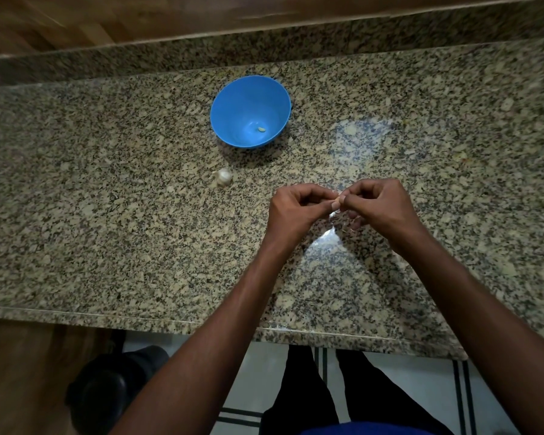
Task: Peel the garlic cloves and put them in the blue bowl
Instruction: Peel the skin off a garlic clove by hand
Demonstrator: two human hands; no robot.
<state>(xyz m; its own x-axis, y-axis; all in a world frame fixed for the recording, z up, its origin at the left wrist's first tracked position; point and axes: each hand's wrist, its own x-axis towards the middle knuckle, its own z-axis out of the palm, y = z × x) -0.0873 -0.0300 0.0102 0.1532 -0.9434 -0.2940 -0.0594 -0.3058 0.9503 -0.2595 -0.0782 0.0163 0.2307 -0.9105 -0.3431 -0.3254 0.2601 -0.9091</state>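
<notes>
A blue bowl (233, 98) stands on the granite counter (107, 215), with one peeled clove (261, 129) lying in its bottom. In front of the bowl lies a whitish garlic bulb (223, 176). Over the counter, to the right of the bulb, my left hand (292, 208) and my right hand (377, 205) meet fingertip to fingertip. Both pinch a small garlic clove (336, 203) between them, mostly hidden by the fingers. A bit of pale skin shows at the fingertips.
A raised granite ledge (264, 45) and wood panel run along the back. The counter's front edge (170, 321) crosses the lower frame. Below it are a dark stool (107, 387) and my legs on a tiled floor.
</notes>
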